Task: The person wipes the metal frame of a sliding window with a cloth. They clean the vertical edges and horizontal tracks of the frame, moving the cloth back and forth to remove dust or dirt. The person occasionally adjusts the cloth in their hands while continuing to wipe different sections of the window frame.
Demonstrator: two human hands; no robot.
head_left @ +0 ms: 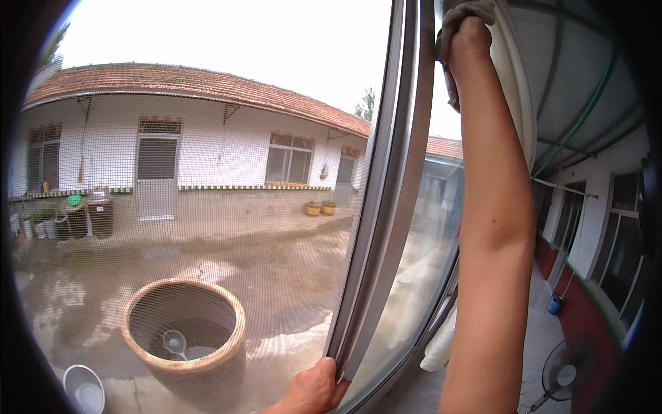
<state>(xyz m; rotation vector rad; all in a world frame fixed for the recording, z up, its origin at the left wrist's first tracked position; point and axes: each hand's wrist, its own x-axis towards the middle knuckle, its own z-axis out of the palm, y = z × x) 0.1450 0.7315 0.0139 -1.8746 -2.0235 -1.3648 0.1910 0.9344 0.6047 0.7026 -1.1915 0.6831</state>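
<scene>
My right arm reaches up high, and my right hand [472, 40] is closed on a grey cloth [476, 10] near the top of the window. Part of the cloth hangs down beside the wrist, against the glass pane [424, 241]. Low down, my left hand [314, 388] is wrapped round the edge of the metal window frame [390, 207], its fingertips partly hidden behind it. The frame runs slanting from the top middle to the lower middle. Left of it stretches an insect screen [276, 255].
A pale curtain [518, 76] hangs behind my right arm. A fan [565, 375] stands at the lower right, with a blue bucket [556, 303] farther off. Beyond the screen are a large clay vat [238, 338] holding a ladle [174, 341], and a white basin [84, 390].
</scene>
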